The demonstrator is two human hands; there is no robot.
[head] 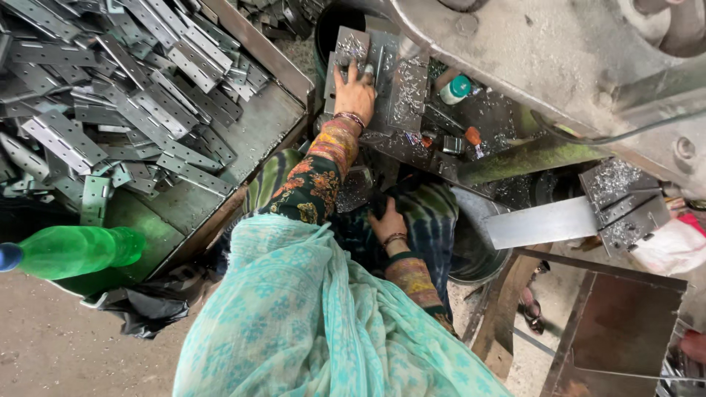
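Note:
My left hand (pixel 355 92) reaches forward and lies on a grey metal hinge plate (pixel 351 48) on the press bed, fingers curled over its edge. More hinge plates (pixel 409 92), dusted with metal shavings, lie right beside it. My right hand (pixel 387 220) rests low on my lap against dark tie-dye cloth, and its fingers are partly hidden. Both wrists wear bangles and both sleeves are floral. A teal scarf (pixel 309 323) covers my front.
A metal tray (pixel 273 110) on the left holds a big pile of hinge plates (pixel 140 88). A green plastic bottle (pixel 77 251) lies at its near end. A small teal-capped bottle (pixel 456 88), the grey machine body (pixel 559 51) and a metal bucket (pixel 482 246) are on the right.

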